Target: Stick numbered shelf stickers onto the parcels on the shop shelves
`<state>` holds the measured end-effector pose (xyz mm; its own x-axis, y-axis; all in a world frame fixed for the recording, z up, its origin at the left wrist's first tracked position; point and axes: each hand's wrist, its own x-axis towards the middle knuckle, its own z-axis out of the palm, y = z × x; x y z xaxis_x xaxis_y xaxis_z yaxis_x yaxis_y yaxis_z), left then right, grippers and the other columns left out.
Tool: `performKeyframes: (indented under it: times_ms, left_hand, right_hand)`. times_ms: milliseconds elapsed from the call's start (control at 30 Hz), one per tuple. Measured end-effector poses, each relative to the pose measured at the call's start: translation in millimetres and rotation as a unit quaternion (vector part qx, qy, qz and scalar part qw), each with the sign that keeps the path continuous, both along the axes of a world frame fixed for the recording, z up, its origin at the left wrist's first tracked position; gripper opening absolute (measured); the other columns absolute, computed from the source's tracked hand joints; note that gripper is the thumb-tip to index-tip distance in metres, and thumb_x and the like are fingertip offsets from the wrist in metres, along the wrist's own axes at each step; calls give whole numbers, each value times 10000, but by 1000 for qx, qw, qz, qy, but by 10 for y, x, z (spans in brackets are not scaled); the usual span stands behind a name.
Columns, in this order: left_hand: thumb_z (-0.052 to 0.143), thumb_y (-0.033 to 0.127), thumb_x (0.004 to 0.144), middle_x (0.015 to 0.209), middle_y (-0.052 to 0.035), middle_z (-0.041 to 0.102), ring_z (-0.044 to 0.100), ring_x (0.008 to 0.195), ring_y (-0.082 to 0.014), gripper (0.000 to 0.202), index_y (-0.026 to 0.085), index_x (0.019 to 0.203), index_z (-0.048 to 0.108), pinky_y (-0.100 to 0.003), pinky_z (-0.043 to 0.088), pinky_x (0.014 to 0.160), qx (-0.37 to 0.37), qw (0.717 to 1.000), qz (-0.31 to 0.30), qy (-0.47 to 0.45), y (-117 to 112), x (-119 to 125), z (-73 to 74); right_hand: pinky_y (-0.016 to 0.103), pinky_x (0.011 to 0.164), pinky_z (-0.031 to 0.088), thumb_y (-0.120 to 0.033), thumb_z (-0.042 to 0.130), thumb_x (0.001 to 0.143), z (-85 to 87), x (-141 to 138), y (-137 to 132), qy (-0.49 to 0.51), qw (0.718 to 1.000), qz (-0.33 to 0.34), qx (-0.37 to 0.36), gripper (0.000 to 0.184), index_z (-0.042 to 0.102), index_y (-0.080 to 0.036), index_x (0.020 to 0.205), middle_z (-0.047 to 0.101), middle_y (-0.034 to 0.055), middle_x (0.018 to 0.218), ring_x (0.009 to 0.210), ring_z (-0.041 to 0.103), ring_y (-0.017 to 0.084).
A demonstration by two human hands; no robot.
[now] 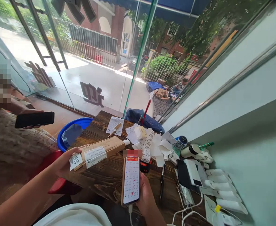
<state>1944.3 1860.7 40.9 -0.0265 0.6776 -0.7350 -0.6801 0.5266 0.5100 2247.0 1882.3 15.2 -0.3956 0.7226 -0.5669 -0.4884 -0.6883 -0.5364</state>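
My left hand (67,160) is closed on the near end of a long brown parcel (115,144), which bears a white shipping label (95,156) and a small sticker (76,160) printed 1015. The parcel reaches over the table towards the middle. In my right hand (145,191) is a smartphone (131,179), upright with its screen lit in red and white and a white cable (130,213) plugged into its bottom. Just behind the phone sits a small black and red label printer (144,166), with a strip of numbered stickers (148,146) above it.
Loose papers, a small knife (115,129), a black pen (162,182), a white power bank (192,172) and several paper rolls (229,199) lie on the wooden table (100,185). A blue bin (62,131) stands left. Another person's hand holds a black phone (35,119). Glass doors stand ahead.
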Motion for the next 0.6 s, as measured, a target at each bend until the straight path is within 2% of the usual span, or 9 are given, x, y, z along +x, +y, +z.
performKeyframes:
  times_ms: [100, 233, 333, 433, 600]
  left_hand:
    - [672, 280, 578, 973, -101, 729, 697, 772, -284, 819, 130, 1340, 412, -331, 557, 644, 84, 996, -40, 11, 99, -59, -32]
    - [672, 285, 599, 1094, -130, 689, 653, 960, -313, 786, 111, 1329, 439, -344, 532, 762, 164, 980, -78, 83, 315, -176, -172]
    - [668, 323, 703, 1115, -141, 662, 636, 975, -293, 657, 98, 1292, 484, -386, 505, 837, 190, 972, -91, 109, 460, -223, -285]
    - [588, 404, 839, 1118, -111, 635, 625, 956, -240, 479, 127, 1227, 530, -423, 499, 855, 191, 970, -92, 114, 542, -226, -356]
    - [549, 408, 881, 1072, -79, 637, 625, 911, -212, 384, 135, 1150, 567, -408, 509, 821, 190, 968, -100, 127, 551, -208, -379]
  right_hand:
    - [351, 661, 530, -640, 747, 557, 147, 43, -7, 41, 994, 95, 25, 605, 663, -229, 993, 732, 31, 798, 677, 679, 212]
    - [369, 606, 536, -670, 702, 598, 351, -80, 16, 24, 984, 173, 16, 584, 658, -193, 932, 719, 45, 726, 599, 672, 223]
    - [388, 641, 545, -652, 734, 566, 447, -242, 51, -9, 981, 194, 2, 588, 650, -158, 874, 723, 69, 737, 615, 672, 226]
    - [391, 665, 544, -635, 745, 568, 462, -364, 85, -13, 979, 205, 6, 613, 638, -145, 921, 723, 74, 763, 647, 673, 225]
    - [393, 709, 534, -639, 696, 642, 395, -456, 114, -12, 973, 230, 25, 676, 581, -156, 1100, 725, 80, 849, 695, 686, 222]
